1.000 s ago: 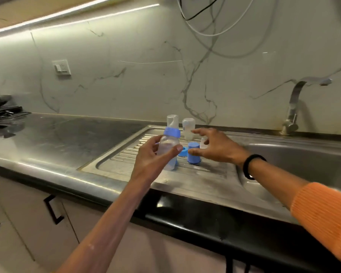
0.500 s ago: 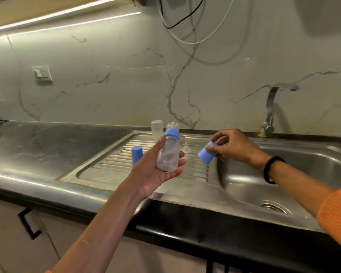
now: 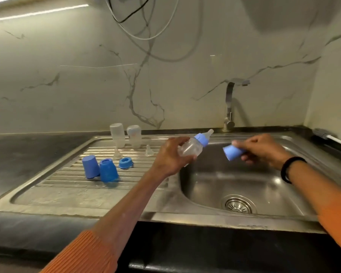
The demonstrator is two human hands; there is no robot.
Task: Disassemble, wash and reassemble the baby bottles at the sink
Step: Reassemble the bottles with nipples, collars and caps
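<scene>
The baby bottle (image 3: pixel 193 146) is clear with a blue collar and pale teat; its long axis tilts, teat toward two o'clock, above the sink basin (image 3: pixel 215 180). The left hand (image 3: pixel 170 156) grips its body; the right hand (image 3: pixel 262 149) pinches a blue cap (image 3: pixel 231 152).

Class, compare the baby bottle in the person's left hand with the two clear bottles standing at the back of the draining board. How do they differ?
The held bottle is tilted over the sink, gripped by the left hand; the two standing bottles rest on the draining board, touched by no hand. The held bottle wears its blue collar and teat; the standing bottles carry neither. All three bodies are clear plastic.
</scene>
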